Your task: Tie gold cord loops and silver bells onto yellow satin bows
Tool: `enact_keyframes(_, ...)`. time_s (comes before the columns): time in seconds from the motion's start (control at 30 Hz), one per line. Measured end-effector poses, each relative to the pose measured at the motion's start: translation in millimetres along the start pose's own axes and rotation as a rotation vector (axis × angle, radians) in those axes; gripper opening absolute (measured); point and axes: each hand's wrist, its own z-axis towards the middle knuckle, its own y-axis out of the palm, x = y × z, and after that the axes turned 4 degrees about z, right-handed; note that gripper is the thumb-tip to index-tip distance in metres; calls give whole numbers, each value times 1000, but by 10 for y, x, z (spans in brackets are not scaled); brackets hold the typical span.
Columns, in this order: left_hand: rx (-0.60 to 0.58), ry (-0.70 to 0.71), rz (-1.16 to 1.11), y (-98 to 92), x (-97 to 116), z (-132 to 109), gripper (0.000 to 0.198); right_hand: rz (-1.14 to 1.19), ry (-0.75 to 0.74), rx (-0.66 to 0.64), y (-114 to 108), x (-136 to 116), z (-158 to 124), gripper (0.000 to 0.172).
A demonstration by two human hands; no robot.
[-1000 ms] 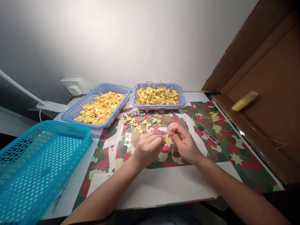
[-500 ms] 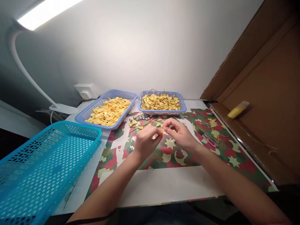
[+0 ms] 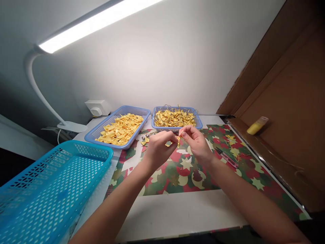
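A small yellow ribbon bow [image 3: 178, 140] is pinched between the fingertips of both hands, above the patterned sheet [image 3: 186, 164]. My left hand [image 3: 159, 147] holds it from the left, thumb and forefinger closed. From the right, my right hand [image 3: 196, 144] grips it with thumb and forefinger pressed together. The fingers cover part of the bow, so its finer details are hard to make out. Behind my left hand lie a few silver beads or bells [image 3: 147, 136] and loose yellow bows [image 3: 144, 143], partly hidden by the hand.
A blue basket [image 3: 88, 137] holds yellow bows; another blue basket [image 3: 175, 129] holds bows with gold ties. A teal basket [image 3: 76, 189] stands left, under a lit lamp [image 3: 101, 25]. At right are a pink cutter [image 3: 230, 160], loose yellow pieces [image 3: 232, 142] and a cardboard wall [image 3: 286, 101].
The view has tilted upward slightly. Both hands have stayed together, and more of the yellow bow now shows below the fingertips.
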Motion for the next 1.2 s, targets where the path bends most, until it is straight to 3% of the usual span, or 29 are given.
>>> enact_keyframes(0.17,-30,-34,-51,-27,5,27,16,-109,55,-45,-81,-39,43,21)
enact_keyframes(0.33,-40,-37,-37,37,7,-8,16,-253,-81,-30,-123,-62,53,10)
enact_keyframes(0.5,-77,57,18,117,-87,-134,19,-20,-127,60,-234,-94,204,20)
enact_keyframes(0.67,-182,-192,-71,142,-206,-263,16,91,-53,57,-427,-229,368,31)
enact_keyframes(0.9,-265,-384,-125,265,-287,-349,15,121,-8,-56,-534,-438,447,32)
enact_keyframes(1.2,-391,-662,-327,378,-385,-492,6,109,-127,124,-793,-908,646,27)
